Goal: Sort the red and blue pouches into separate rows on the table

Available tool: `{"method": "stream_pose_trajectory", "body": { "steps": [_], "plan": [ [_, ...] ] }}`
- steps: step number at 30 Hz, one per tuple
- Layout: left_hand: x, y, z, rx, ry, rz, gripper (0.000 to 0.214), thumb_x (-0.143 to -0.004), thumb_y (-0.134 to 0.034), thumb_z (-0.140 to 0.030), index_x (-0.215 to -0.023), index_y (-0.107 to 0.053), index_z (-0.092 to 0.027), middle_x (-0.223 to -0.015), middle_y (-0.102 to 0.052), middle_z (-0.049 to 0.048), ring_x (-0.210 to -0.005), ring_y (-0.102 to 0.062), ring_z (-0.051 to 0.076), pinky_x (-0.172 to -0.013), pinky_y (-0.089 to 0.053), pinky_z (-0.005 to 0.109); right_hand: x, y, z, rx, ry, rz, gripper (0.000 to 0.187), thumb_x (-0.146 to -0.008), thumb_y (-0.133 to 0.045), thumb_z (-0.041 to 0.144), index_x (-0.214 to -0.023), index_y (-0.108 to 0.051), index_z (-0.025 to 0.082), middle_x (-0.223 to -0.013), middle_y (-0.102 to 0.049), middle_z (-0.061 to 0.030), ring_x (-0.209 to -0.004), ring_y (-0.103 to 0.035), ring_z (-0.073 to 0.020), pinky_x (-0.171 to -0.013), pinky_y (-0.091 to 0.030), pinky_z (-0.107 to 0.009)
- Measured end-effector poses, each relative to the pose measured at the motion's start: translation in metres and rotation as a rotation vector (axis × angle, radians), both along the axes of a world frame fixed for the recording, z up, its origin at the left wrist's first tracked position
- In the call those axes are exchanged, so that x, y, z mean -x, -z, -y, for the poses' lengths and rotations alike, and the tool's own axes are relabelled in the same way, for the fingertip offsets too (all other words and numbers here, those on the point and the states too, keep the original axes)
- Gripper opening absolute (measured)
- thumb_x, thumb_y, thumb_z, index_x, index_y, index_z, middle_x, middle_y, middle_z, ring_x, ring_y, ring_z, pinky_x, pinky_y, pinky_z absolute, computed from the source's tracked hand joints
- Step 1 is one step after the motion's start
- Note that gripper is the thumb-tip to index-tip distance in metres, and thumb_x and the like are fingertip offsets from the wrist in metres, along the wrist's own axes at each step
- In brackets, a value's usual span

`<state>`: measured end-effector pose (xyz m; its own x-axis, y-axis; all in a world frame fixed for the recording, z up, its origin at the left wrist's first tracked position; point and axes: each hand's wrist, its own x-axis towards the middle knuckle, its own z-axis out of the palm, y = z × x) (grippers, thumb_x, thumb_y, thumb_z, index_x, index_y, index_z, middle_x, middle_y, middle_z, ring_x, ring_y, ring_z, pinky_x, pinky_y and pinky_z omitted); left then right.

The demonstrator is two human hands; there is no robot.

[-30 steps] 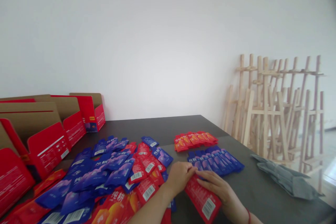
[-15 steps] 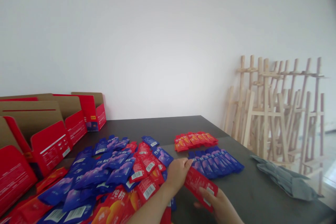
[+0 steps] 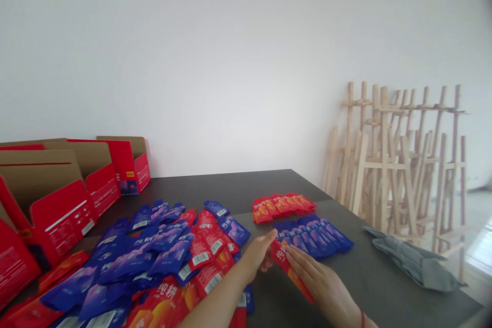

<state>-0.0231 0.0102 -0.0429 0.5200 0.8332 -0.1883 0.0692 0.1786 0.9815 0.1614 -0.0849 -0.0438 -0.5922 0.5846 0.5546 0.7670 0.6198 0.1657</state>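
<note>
A red pouch (image 3: 295, 275) with an orange fruit print and white lettering slants between my two hands, front side up. My left hand (image 3: 258, 255) pinches its upper end. Across its right edge lie the fingers of my right hand (image 3: 322, 278), covering part of the print; the thumb is hidden. Just beyond my hands is an overlapping row of blue pouches (image 3: 313, 236). Behind that sits a similar row of red pouches (image 3: 283, 207). To the left of my left arm spreads a mixed heap of blue and red pouches (image 3: 169, 256).
Open red cardboard boxes (image 3: 63, 210) stand along the table's left side. A grey folded plastic bag (image 3: 417, 261) lies by the right edge of the dark table (image 3: 226, 182). Several wooden easels (image 3: 384, 164) lean near the white wall, beyond the table at right.
The red pouch has turned over, from its barcode side to its fruit-print side. My right hand has shifted from the pouch's lower end to lie across it. The view has swung slightly right.
</note>
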Motion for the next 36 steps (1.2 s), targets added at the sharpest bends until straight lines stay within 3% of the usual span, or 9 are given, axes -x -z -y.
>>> {"method": "stream_pose_trajectory", "body": {
  "steps": [3,10,14,17,19,23,28,32,36],
  "plan": [
    [0.0,0.0,0.004,-0.007,0.011,0.02,0.04,-0.073,-0.059,-0.058,-0.068,-0.047,-0.019,-0.044,-0.039,-0.0087,-0.037,-0.028,0.006,-0.04,-0.018,0.02,0.0,0.004,-0.002,-0.002,-0.017,0.001,0.058,-0.092,-0.039,0.007,-0.148,-0.026,0.018,-0.144,-0.045,-0.0059,-0.134,-0.038,-0.0162,-0.105,-0.043,-0.028],
    [0.002,0.0,0.003,-0.063,-0.087,0.031,0.024,-0.077,-0.056,-0.039,-0.067,-0.048,-0.019,-0.047,-0.041,-0.0084,-0.041,-0.031,0.007,-0.045,-0.022,0.021,-0.001,0.018,0.002,0.144,-0.009,-0.112,0.069,-0.079,-0.038,-0.002,-0.146,-0.031,0.016,-0.146,-0.041,-0.0088,-0.135,-0.036,-0.0198,-0.107,-0.04,-0.037],
    [0.002,0.004,-0.001,-0.118,-0.141,0.084,0.021,-0.076,-0.056,-0.037,-0.068,-0.05,-0.019,-0.057,-0.054,-0.0042,-0.052,-0.046,0.011,-0.053,-0.034,0.023,-0.008,0.029,0.0,0.315,0.037,-0.545,0.058,-0.085,-0.035,0.005,-0.14,-0.042,0.019,-0.139,-0.051,-0.0104,-0.126,-0.05,-0.0213,-0.101,-0.048,-0.039],
    [0.0,0.004,0.0,-0.141,-0.117,0.139,0.023,-0.073,-0.059,-0.039,-0.068,-0.051,-0.018,-0.064,-0.059,-0.0014,-0.061,-0.053,0.014,-0.06,-0.039,0.025,-0.008,0.028,-0.008,0.566,0.028,-1.011,0.041,-0.094,-0.034,0.025,-0.129,-0.055,0.019,-0.121,-0.065,-0.013,-0.102,-0.067,-0.0238,-0.078,-0.061,-0.037],
    [-0.001,0.0,0.003,-0.122,-0.066,0.2,0.025,-0.072,-0.061,-0.041,-0.07,-0.053,-0.017,-0.068,-0.06,-0.0013,-0.062,-0.054,0.014,-0.061,-0.04,0.025,-0.004,0.021,-0.014,0.727,0.023,-1.167,0.037,-0.093,-0.042,0.037,-0.119,-0.061,0.019,-0.109,-0.071,-0.0125,-0.091,-0.071,-0.0257,-0.066,-0.062,-0.036],
    [0.0,-0.011,0.012,-0.066,-0.035,0.282,0.032,-0.069,-0.066,-0.047,-0.069,-0.055,-0.017,-0.063,-0.058,-0.0028,-0.056,-0.049,0.011,-0.057,-0.036,0.023,0.007,0.005,-0.023,0.886,0.081,-1.152,0.034,-0.079,-0.061,0.04,-0.104,-0.066,0.018,-0.09,-0.074,-0.0078,-0.086,-0.069,-0.0255,-0.07,-0.057,-0.034],
    [0.002,-0.015,0.013,-0.059,-0.063,0.284,0.038,-0.065,-0.071,-0.052,-0.068,-0.06,-0.015,-0.057,-0.056,-0.0026,-0.055,-0.049,0.012,-0.057,-0.036,0.024,0.015,0.0,-0.024,0.952,0.132,-1.062,0.02,-0.073,-0.061,0.037,-0.067,-0.059,0.018,-0.064,-0.065,-0.0013,-0.061,-0.059,-0.018,-0.059,-0.045,-0.029],
    [0.002,-0.012,0.011,-0.035,-0.042,0.253,0.044,-0.06,-0.075,-0.053,-0.071,-0.066,-0.012,-0.062,-0.063,0.0012,-0.059,-0.054,0.014,-0.059,-0.039,0.026,0.023,0.004,-0.024,0.881,0.139,-1.072,0.017,-0.072,-0.06,0.031,-0.064,-0.052,0.019,-0.061,-0.06,0.0009,-0.059,-0.054,-0.0157,-0.058,-0.042,-0.027],
    [0.002,-0.009,0.01,-0.059,-0.099,0.269,0.044,-0.061,-0.075,-0.053,-0.074,-0.068,-0.012,-0.069,-0.067,0.0036,-0.064,-0.058,0.017,-0.061,-0.041,0.026,0.03,0.014,-0.024,1.014,0.046,-1.17,0.018,-0.073,-0.061,0.035,-0.075,-0.053,0.02,-0.067,-0.062,0.0008,-0.06,-0.057,-0.0158,-0.056,-0.044,-0.026]
  ]
}}
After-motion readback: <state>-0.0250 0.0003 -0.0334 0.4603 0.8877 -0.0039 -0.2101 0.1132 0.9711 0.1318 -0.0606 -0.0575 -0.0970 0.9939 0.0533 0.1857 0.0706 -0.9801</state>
